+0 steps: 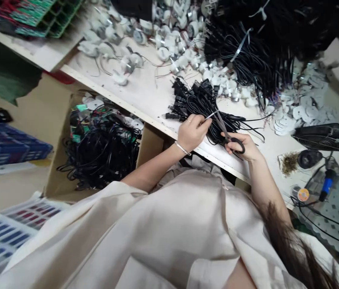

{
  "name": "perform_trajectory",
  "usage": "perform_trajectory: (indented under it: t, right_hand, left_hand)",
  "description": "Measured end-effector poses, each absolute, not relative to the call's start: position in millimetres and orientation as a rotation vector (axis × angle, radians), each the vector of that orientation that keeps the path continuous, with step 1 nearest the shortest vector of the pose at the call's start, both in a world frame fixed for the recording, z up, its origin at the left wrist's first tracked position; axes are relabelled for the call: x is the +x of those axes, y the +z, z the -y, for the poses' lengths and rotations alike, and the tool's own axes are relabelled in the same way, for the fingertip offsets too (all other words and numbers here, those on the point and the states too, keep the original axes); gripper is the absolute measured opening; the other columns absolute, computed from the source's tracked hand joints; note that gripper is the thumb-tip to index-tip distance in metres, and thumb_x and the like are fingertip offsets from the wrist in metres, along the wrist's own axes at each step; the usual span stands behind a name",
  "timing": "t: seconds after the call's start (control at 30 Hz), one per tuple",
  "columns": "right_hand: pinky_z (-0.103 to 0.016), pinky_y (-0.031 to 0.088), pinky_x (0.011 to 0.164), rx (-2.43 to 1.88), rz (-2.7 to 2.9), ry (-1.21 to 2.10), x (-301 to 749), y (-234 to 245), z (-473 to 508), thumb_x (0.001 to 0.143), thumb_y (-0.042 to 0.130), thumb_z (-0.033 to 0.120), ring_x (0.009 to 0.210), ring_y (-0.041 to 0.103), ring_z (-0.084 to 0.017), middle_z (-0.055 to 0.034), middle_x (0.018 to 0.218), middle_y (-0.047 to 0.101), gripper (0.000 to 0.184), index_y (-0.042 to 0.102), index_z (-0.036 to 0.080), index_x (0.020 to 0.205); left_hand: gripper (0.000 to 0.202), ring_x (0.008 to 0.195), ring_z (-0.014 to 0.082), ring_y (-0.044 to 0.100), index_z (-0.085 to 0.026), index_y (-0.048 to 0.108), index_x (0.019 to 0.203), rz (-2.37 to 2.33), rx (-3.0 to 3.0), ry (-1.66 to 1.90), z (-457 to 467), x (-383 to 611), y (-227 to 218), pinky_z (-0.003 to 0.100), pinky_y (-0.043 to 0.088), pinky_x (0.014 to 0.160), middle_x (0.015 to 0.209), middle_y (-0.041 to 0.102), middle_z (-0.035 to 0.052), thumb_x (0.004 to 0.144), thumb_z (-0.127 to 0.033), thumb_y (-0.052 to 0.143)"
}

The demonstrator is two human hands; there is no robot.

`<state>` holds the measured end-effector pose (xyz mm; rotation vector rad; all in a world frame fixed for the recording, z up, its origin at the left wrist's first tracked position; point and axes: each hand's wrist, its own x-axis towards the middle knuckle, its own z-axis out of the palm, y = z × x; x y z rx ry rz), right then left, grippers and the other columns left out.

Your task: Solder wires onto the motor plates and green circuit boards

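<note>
A tangled bundle of black power cords (208, 112) with moulded plugs lies on the white workbench (145, 94), just beyond the bench's front edge. My left hand (192, 133) pinches a thin cable end (210, 117) taken from the bundle, its fingertips close to the scissors. My right hand (241, 147) has its fingers through the black handles of a pair of steel scissors (224, 128). The open blades point up and left, over the bundle. The exact point where blades and cable meet is hard to make out.
A heap of small white-and-silver wired motors (157, 50) and a large mass of black cords (247, 48) cover the bench's far side. White discs (304, 114), a small fan (322, 138), and a blue-handled tool (327, 184) sit right. A cardboard box (101, 152) holding black cables stands left.
</note>
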<state>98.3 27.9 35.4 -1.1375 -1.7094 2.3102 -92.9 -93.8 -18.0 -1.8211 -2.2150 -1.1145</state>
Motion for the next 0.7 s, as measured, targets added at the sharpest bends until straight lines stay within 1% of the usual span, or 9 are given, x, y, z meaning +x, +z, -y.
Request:
perform_trajectory:
  t: [0.1,0.2,0.3,0.4,0.5,0.6,0.7]
  right_hand:
    - [-0.024,0.043,0.053,-1.095,1.709,2.277,102,27,-28,0.064,0.087,0.033,0.055,0.057,-0.009,0.0049,0.063,0.062,0.054,0.075,0.018,0.114]
    - [-0.025,0.046,0.056,-1.062,1.758,2.251,105,24,-27,0.064,0.088,0.033,0.056,0.057,-0.009,0.0042,0.067,0.065,0.055,0.075,0.02,0.116]
    - [-0.026,0.048,0.061,-1.081,1.812,2.179,109,23,-26,0.065,0.089,0.033,0.058,0.058,-0.009,0.0041,0.071,0.067,0.054,0.075,0.023,0.116]
    - [-0.026,0.048,0.063,-1.102,1.852,2.073,110,22,-26,0.067,0.088,0.03,0.061,0.06,-0.009,0.0046,0.073,0.068,0.05,0.075,0.028,0.116]
    - [-0.027,0.047,0.061,-1.087,1.869,2.019,107,25,-26,0.067,0.087,0.032,0.059,0.059,-0.01,0.0043,0.07,0.066,0.048,0.076,0.028,0.114]
    - [-0.029,0.046,0.06,-1.078,1.905,1.983,104,27,-26,0.067,0.087,0.034,0.056,0.057,-0.011,0.0042,0.068,0.064,0.047,0.076,0.027,0.111]
    - [-0.03,0.047,0.063,-1.09,1.925,1.987,103,29,-26,0.068,0.086,0.033,0.06,0.058,-0.012,0.0039,0.07,0.065,0.047,0.075,0.028,0.114]
  left_hand:
    - [0.03,0.085,0.0192,0.061,-0.021,0.072,0.103,2.264,-1.779,-1.284,88,-93,-12,0.033,0.048,0.08,0.091,0.068,0.0081,0.103,-0.033,0.044]
    - [0.031,0.086,0.0175,0.063,-0.018,0.07,0.099,2.451,-1.563,-1.421,79,-88,-2,0.03,0.049,0.081,0.092,0.068,0.0065,0.103,-0.034,0.044]
    - [0.025,0.092,0.0193,0.065,-0.018,0.071,0.103,2.601,-1.511,-1.32,70,-82,8,0.03,0.049,0.086,0.095,0.069,0.0066,0.101,-0.029,0.049]
    - [0.022,0.097,0.0211,0.065,-0.019,0.073,0.099,2.746,-1.554,-1.262,63,-79,19,0.032,0.049,0.087,0.095,0.069,0.0069,0.099,-0.027,0.053]
    - [0.021,0.096,0.0219,0.066,-0.02,0.074,0.088,2.864,-1.542,-1.336,59,-80,31,0.033,0.048,0.08,0.092,0.07,0.0067,0.096,-0.022,0.055]
    - [0.018,0.086,0.021,0.066,-0.021,0.071,0.079,2.984,-1.504,-1.48,59,-81,39,0.033,0.044,0.067,0.09,0.072,0.0049,0.092,-0.021,0.058]
    - [0.015,0.074,0.0173,0.063,-0.02,0.069,0.075,3.027,-1.501,-1.72,60,-83,42,0.031,0.04,0.062,0.079,0.071,0.0016,0.088,-0.021,0.06]
